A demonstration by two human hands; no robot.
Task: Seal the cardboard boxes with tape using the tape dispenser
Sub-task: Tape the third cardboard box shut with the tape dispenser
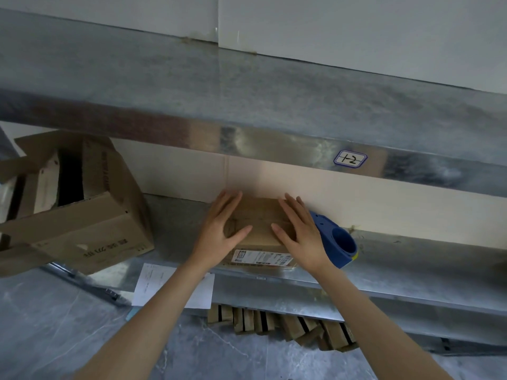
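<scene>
A small cardboard box [259, 219] with a white shipping label on its front face stands on the middle metal shelf [175, 234]. My left hand [222, 229] lies flat on the left part of its top, fingers spread. Flat on the right part rests my right hand [299, 234]. Neither hand grips anything. The blue tape dispenser [338, 239] lies on the shelf right of the box, just behind my right hand, partly hidden by it.
A large open cardboard box [82, 215] sits tilted at the shelf's left end. The upper shelf [247, 100] overhangs, with a label [350, 159] on its edge. A paper sheet [153, 283] hangs below the shelf. Several small boxes [288, 325] lie on the floor underneath.
</scene>
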